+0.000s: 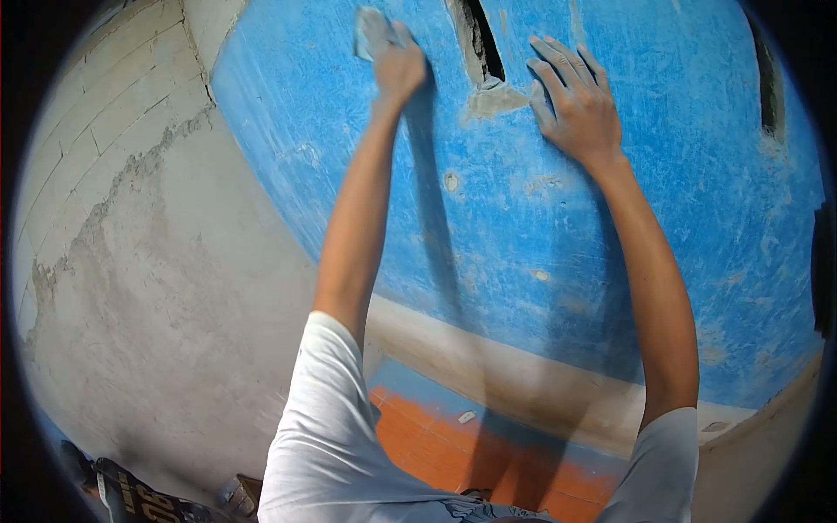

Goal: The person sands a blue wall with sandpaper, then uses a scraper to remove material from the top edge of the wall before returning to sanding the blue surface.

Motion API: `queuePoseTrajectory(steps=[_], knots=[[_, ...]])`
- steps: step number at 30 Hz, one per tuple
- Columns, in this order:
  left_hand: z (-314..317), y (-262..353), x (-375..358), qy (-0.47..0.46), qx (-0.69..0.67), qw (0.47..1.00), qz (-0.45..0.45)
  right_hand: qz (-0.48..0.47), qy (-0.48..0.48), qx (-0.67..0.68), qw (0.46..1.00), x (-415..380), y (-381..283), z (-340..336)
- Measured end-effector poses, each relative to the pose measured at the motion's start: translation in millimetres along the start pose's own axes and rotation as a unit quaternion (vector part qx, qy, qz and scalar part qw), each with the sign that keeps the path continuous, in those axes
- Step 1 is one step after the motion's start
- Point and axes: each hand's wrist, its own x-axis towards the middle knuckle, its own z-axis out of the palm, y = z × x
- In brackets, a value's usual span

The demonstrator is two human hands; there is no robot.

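Observation:
My left hand is raised against the blue wall, its fingers on a pale flat piece that looks like sandpaper or a pad. Dust greys the fingers of both hands. To the right, my right hand lies against the same wall with its fingers spread, beside the lower end of a dark vertical slot. The paint around is scuffed, with pale scratches and small patches.
A grey plastered wall meets the blue one at the left. Below are a pale band, an orange floor and a small white object. Another person in dark clothing is at the lower left. A second slot is at the right.

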Motion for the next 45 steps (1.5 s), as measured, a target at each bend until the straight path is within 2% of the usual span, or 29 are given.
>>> queuePoseTrajectory(steps=[1,3,6,8,9,10,12,15,18,20,22,23,24,25,27,29,31,32,33,34,36,37,38,39,41,44,45], knots=[[0,21,-28,-0.013,0.006,1.000,0.006,-0.004,0.001,-0.004,1.000,0,1,1],[-12,27,-41,-0.064,-0.007,0.998,0.017,-0.005,0.004,-0.007,1.000,1,2,2],[-8,-17,26,-0.002,-0.006,0.999,0.052,-0.002,-0.003,-0.002,1.000,0,1,1],[-5,-58,80,-0.141,0.061,0.982,-0.107,0.001,-0.006,-0.005,1.000,1,0,0],[-5,-66,91,-0.209,0.096,0.955,-0.186,-0.001,-0.005,-0.008,1.000,2,1,1],[2,-20,48,0.038,-0.025,0.998,-0.039,-0.002,-0.006,-0.009,1.000,1,1,2],[1,33,-8,-0.004,-0.038,0.998,-0.054,-0.004,-0.009,-0.010,1.000,0,1,-1],[-1,51,-60,-0.064,-0.038,0.997,-0.009,-0.003,-0.005,-0.009,1.000,2,1,0],[-1,22,4,-0.016,-0.016,1.000,-0.008,-0.005,-0.007,-0.006,1.000,1,1,0],[-17,3,58,-0.063,-0.016,0.995,-0.069,-0.007,-0.010,-0.009,1.000,2,0,-1],[13,-15,66,0.023,0.008,0.997,-0.072,-0.008,-0.012,-0.011,1.000,3,1,0],[25,-14,63,0.063,0.023,0.995,-0.072,-0.006,-0.012,-0.011,1.000,2,1,0],[9,23,27,0.048,-0.022,0.998,-0.022,-0.008,-0.016,-0.012,1.000,1,0,-1],[17,24,0,0.047,0.004,0.999,0.001,-0.010,-0.019,-0.013,1.000,2,-1,-2],[11,41,-55,0.005,-0.039,0.999,0.025,-0.010,-0.014,-0.011,1.000,5,-1,-2],[4,30,-41,-0.006,-0.025,0.998,0.058,-0.009,-0.011,-0.007,1.000,3,0,0],[3,1,18,0.002,-0.039,0.999,0.018,-0.015,-0.018,-0.009,1.000,1,-1,-4],[-19,2,53,-0.110,-0.004,0.990,-0.090,-0.019,-0.018,-0.009,1.000,4,-1,-4],[-30,3,80,-0.219,0.028,0.956,-0.195,-0.021,-0.017,-0.016,1.000,4,0,-3],[-12,-9,81,-0.127,0.020,0.983,-0.133,-0.024,-0.016,-0.022,0.999,4,2,-1],[31,-35,58,0.056,0.014,0.998,-0.009,-0.025,-0.020,-0.021,0.999,1,-1,-1],[-4,31,14,-0.008,-0.011,0.999,-0.036,-0.028,-0.022,-0.016,0.999,0,0,-2],[6,34,-21,0.035,-0.037,0.998,0.023,-0.033,-0.020,-0.013,0.999,3,2,-3],[5,43,-56,-0.013,-0.016,0.999,0.027,-0.035,-0.024,-0.018,0.999,6,2,-2],[-17,42,-80,-0.101,-0.022,0.994,0.039,-0.036,-0.038,-0.032,0.998,3,2,-3],[-7,-13,6,-0.066,-0.044,0.995,0.055,-0.031,-0.059,-0.048,0.997,1,-1,-2],[-14,-21,51,-0.150,0.096,0.982,0.067,-0.031,-0.061,-0.051,0.996,2,-3,-1]])
